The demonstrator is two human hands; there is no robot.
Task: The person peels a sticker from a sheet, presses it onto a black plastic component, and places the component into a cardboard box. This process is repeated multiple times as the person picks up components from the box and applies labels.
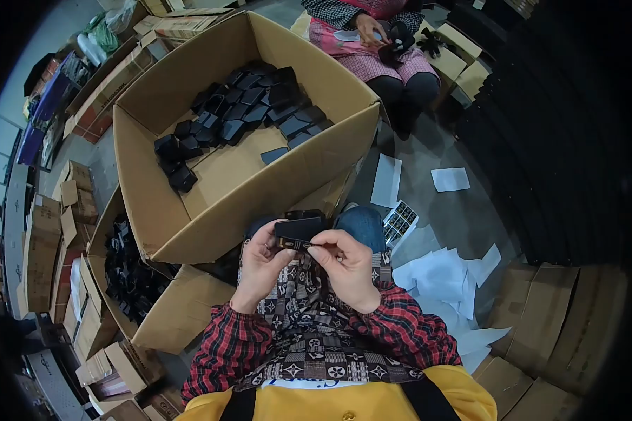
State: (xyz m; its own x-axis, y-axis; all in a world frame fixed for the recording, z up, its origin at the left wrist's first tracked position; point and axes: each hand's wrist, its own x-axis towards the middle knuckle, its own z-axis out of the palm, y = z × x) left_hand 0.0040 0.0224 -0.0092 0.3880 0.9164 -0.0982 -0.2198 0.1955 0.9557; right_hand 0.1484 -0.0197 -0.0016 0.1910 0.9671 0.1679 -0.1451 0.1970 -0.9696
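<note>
Both the left hand (261,263) and right hand (344,261) are gripping one small black box (298,231), while the big carton (189,231) ahead is holding many finished-looking boxes yet remains partly unfilled.

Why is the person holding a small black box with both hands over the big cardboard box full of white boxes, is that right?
Not quite. The head view shows the large open cardboard box holds small black boxes, not white ones. Both the left hand and right hand do hold a small black box.
</note>
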